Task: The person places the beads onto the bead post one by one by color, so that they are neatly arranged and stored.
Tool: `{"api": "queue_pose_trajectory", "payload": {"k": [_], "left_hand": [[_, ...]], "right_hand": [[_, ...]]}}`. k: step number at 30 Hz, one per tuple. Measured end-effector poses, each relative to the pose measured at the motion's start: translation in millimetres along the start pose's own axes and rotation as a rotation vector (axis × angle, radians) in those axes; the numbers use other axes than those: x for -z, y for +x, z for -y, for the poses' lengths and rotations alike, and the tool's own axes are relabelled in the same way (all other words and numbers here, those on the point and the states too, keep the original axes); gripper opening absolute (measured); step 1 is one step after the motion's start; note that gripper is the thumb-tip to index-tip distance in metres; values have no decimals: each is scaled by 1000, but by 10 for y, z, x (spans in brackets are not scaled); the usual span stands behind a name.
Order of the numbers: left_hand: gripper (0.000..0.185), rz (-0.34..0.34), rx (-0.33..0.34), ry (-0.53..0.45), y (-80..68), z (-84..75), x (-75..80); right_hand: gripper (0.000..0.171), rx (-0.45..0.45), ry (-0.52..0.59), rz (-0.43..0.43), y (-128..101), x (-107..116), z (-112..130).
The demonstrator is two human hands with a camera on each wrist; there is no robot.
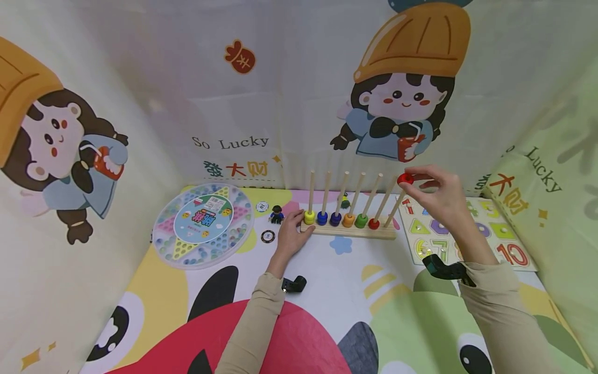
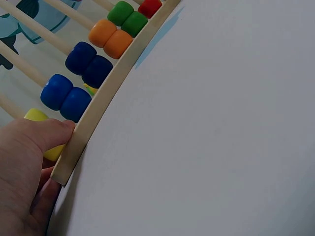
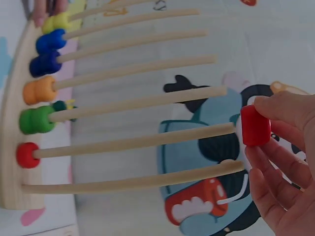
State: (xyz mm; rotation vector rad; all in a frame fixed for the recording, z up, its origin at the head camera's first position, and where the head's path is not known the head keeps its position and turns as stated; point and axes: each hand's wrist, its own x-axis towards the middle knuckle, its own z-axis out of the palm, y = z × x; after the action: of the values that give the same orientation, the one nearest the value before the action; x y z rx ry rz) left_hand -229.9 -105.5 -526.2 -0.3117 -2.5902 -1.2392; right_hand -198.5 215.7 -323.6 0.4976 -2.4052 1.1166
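Observation:
A wooden peg stand (image 1: 348, 232) with a row of upright rods stands before me, its left end gripped by my left hand (image 1: 291, 236). In the left wrist view the thumb (image 2: 56, 132) presses on the base's front near the yellow beads (image 2: 37, 115). Blue (image 3: 49, 42), dark blue (image 3: 45, 63), orange (image 3: 39, 90) and green beads (image 3: 37, 119) sit in pairs low on their rods. One red bead (image 3: 28, 155) sits on the sixth rod; the rightmost rod (image 3: 133, 182) is bare. My right hand (image 1: 436, 195) pinches another red bead (image 3: 256, 126) just off the sixth rod's tip.
A round marble game board (image 1: 203, 226) lies at the left. Close by are a small toy figure (image 1: 276, 214) and two round chips (image 1: 268, 237). To the right lies a shape-and-number puzzle board (image 1: 472, 234); a small green toy (image 1: 345, 201) is behind the stand. Printed curtains surround the table.

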Motion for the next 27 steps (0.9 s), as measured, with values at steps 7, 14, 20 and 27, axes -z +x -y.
{"api": "queue_pose_trajectory", "payload": {"k": [7, 14, 20, 27], "left_hand": [[54, -2, -2, -6, -3, -7, -14], [54, -6, -21, 7, 3, -20, -36], [54, -13, -19, -8, 16, -35, -14], [56, -10, 9, -53, 43, -59, 12]], "right_hand": [[32, -29, -9, 0, 144, 14, 2], [30, -58, -55, 43, 203, -30, -29], [29, -68, -66, 63, 231, -64, -45], [34, -78, -64, 26, 208, -42, -9]]}}
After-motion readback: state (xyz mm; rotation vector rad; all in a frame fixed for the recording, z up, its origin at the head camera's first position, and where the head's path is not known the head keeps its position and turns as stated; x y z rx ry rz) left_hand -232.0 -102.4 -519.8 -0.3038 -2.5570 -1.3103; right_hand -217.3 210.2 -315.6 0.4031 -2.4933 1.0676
